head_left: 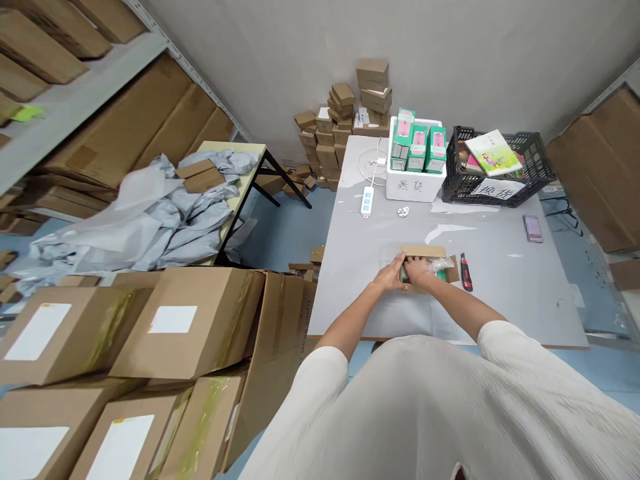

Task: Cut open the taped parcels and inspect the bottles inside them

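Note:
On the grey table a small open cardboard box (423,251) lies with its flaps up. My left hand (390,275) is closed around the left end of this box, thumb and fingers at its edge. Inside it is a green box (441,274), partly covered by clear bubble wrap (440,264). My right hand (418,269) reaches down into the cardboard box, fingers curled over the left part of the green box; its fingertips are hidden. Just to the right of the cardboard box lies a red and black box cutter (466,272).
Along the table's (350,267) back stand a white bin (413,189) of green-and-pink boxes and a black crate (455,180) with booklets. A power strip (367,201) and tape-like roll (403,212) lie nearby. Large cartons (185,353) crowd the left; small cartons (327,157) are stacked by the wall.

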Action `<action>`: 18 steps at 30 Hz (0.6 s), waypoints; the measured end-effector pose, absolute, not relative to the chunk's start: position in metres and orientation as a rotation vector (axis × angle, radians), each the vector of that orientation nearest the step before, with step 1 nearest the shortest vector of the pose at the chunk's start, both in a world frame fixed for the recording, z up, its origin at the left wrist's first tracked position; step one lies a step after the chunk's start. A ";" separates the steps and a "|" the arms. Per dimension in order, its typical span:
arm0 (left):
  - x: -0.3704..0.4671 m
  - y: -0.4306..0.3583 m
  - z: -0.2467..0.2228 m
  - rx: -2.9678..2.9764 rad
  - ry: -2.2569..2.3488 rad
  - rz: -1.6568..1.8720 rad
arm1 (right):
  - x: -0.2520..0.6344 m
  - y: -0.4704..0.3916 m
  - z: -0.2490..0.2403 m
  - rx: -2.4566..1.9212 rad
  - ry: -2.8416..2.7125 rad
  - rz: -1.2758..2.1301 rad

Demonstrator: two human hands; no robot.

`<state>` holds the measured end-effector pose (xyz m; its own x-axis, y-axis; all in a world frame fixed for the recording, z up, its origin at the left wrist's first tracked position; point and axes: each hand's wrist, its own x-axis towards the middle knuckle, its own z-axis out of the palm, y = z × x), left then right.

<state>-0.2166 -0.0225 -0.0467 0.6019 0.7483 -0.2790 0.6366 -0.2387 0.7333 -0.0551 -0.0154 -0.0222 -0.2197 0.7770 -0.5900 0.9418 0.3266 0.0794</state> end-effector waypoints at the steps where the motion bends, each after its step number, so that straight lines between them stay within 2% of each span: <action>1: -0.217 -0.023 -0.048 1.954 1.103 0.159 | -0.057 -0.016 -0.023 1.519 2.048 -0.403; 18: -0.207 -0.021 -0.027 2.042 1.171 0.066 | 0.003 -0.029 0.025 1.577 2.379 -0.550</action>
<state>-0.2066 -0.0208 -0.0270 0.5771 0.7553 -0.3106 0.7158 -0.2847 0.6376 0.0030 -0.0288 0.0245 -0.3918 0.8319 -0.3930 0.9200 0.3486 -0.1794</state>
